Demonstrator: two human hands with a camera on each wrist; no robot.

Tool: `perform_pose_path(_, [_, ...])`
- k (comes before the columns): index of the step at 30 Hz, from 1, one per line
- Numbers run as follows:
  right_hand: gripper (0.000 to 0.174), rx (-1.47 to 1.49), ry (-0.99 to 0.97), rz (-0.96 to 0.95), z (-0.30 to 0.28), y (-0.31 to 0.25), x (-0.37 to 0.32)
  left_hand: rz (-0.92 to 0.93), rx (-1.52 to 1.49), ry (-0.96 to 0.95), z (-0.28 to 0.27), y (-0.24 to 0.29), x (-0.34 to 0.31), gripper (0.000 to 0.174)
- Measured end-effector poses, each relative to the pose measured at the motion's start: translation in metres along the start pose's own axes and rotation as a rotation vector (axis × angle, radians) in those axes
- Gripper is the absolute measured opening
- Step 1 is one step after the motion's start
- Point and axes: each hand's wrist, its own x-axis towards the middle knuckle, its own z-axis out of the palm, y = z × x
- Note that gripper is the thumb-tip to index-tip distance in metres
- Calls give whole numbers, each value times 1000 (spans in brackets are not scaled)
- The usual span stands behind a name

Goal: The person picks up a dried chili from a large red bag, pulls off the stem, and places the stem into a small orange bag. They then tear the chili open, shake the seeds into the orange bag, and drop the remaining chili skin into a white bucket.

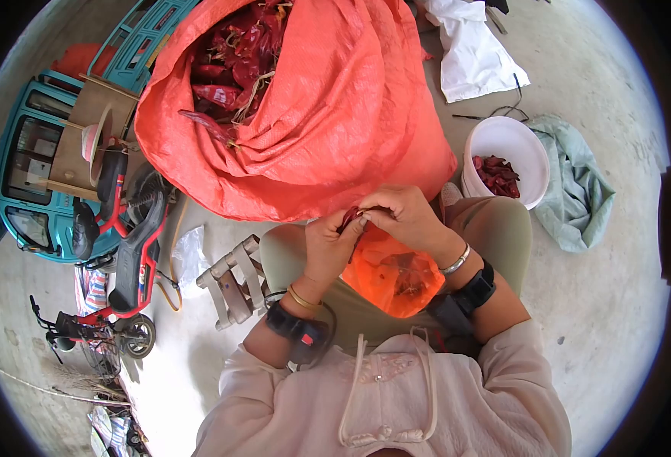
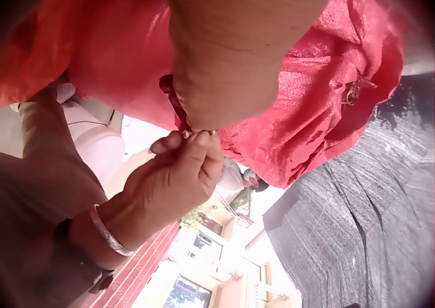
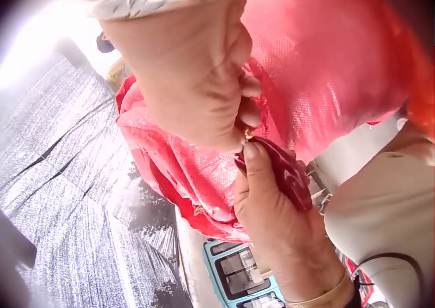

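Observation:
A dark red dried chili pepper (image 3: 291,177) lies in my left hand (image 1: 328,245), the thumb pressed along its upper end. My right hand (image 1: 410,217) pinches the pale stem end of the same chili between thumb and finger, as the left wrist view shows. Fingertips of both hands meet there, in front of the big red woven sack (image 1: 351,129). Many more red chilies (image 1: 233,61) fill the sack's open mouth. Below the hands, a see-through orange plastic bag (image 1: 396,278) hangs over the lap, with small dark bits inside.
To the right stands a white bucket (image 1: 530,156) with some dark red chilies in it, beside a crumpled green sack (image 1: 573,183). A white sack (image 1: 476,57) lies behind. Left are a folding metal stool (image 1: 233,282), a red scooter (image 1: 134,259) and a teal vehicle (image 1: 35,160).

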Motion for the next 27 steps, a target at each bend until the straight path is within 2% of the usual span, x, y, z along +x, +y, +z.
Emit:
perform_pose_path(2, [5, -203, -50, -67, -3, 1, -1, 151, 216, 0, -2, -7, 2, 8])
perform_pose_path(3, [5, -303, -76, -101, -4, 2, -1, 171, 216, -22, -2, -8, 2, 8])
perform_pose_path(5, [6, 38, -37, 170, 1, 6, -3, 209, 217, -68, -4, -7, 0, 8])
perform_pose_path(9, [8, 775, -15, 664, -3, 7, -7, -6, -130, -160, -11, -7, 2, 10])
perform_pose_path(10, [6, 863, 45, 675, -5, 3, -7, -28, -213, -149, -12, -9, 3, 10])
perform_pose_path(11, [6, 721, 5, 671, -9, 7, -5, -46, -295, -136, -14, -10, 6, 10])
perform_pose_path(13, [7, 440, -73, 652, -19, 16, -5, -17, -269, -69, -20, -17, 11, 12])
perform_pose_path(16, [7, -424, -479, 103, -17, 45, -23, -21, -251, 2, -26, -20, 13, 13])
perform_pose_path(19, [9, -873, -765, 216, 6, 56, -47, -43, -283, -26, -25, -9, 11, 12])
perform_pose_path(25, [8, -920, -946, 292, 15, 35, -43, -10, -265, -95, -20, -4, 11, 11])
perform_pose_path(27, [9, -791, -889, 295, 10, 28, -33, -29, -290, -99, -20, -5, 12, 11])
